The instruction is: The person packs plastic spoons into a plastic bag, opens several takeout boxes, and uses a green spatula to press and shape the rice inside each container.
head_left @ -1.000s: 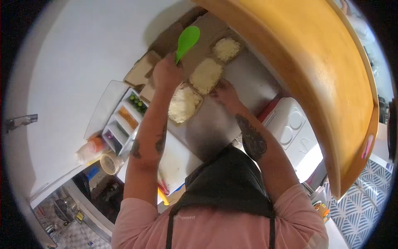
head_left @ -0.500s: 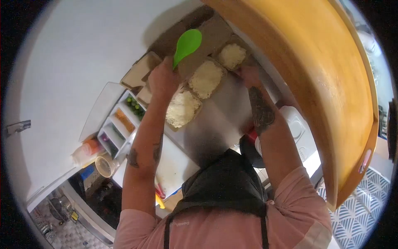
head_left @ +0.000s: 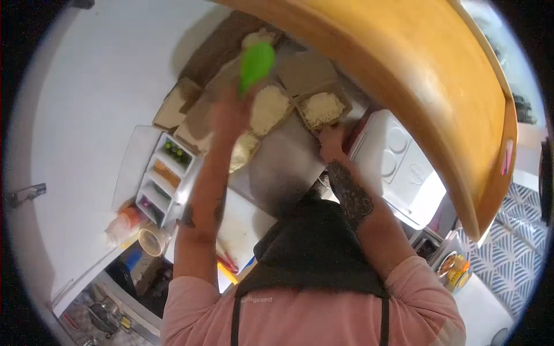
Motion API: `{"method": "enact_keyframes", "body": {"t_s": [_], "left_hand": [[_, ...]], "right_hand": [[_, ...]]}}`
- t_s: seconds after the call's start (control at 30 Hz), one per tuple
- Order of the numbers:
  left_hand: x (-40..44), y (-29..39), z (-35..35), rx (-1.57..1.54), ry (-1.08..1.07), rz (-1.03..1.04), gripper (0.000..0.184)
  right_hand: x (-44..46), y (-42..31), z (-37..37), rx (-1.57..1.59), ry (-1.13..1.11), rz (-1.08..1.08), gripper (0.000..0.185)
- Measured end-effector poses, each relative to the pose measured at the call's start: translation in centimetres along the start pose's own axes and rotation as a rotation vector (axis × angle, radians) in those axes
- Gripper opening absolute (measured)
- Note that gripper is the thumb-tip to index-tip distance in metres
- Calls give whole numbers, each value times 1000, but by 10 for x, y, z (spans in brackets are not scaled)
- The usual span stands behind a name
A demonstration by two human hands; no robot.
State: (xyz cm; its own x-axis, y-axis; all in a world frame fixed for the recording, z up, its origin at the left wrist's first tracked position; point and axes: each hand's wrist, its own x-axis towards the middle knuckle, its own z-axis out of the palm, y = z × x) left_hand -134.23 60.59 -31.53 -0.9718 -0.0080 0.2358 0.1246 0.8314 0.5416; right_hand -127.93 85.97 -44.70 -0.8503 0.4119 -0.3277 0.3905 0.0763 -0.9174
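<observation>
My left hand [head_left: 228, 118] is closed around the handle of a green rice paddle [head_left: 257, 62], blurred by motion over the cardboard takeout boxes. Near that hand are a box of white rice [head_left: 270, 109] in the middle and another rice-filled box [head_left: 242, 151], partly hidden by my forearm. With its fingers at the near edge of a smaller rice-filled takeout box [head_left: 322, 109], my right hand [head_left: 332, 141] grips that box; its lid [head_left: 306, 72] lies folded back. More rice [head_left: 258, 37] shows in a box beyond the paddle.
A white divided tray [head_left: 167, 173] with chopped greens and other toppings stands left, beside a clear cup [head_left: 153, 240]. A white cutting board [head_left: 245, 228] lies near my apron. On the right are a white lidded container [head_left: 398, 167] and a large curved wooden piece [head_left: 427, 69].
My right hand has drawn the smaller rice box towards me, beside the middle one. The paddle in my left hand has moved and is now blurred. The camera view has shifted, revealing more rice beyond.
</observation>
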Motion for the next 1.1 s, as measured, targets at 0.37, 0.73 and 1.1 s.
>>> {"method": "enact_keyframes", "body": {"t_s": [0.37, 0.73, 1.1], "left_hand": [[-40, 82, 87, 266, -811, 215, 41], [-26, 115, 77, 274, -713, 366, 30], [-16, 85, 95, 352, -681, 413, 34]], "right_hand": [[-30, -28, -15, -375, 179, -160, 60], [-10, 8, -10, -105, 136, -199, 56], [-8, 22, -6, -172, 202, -215, 47]]}}
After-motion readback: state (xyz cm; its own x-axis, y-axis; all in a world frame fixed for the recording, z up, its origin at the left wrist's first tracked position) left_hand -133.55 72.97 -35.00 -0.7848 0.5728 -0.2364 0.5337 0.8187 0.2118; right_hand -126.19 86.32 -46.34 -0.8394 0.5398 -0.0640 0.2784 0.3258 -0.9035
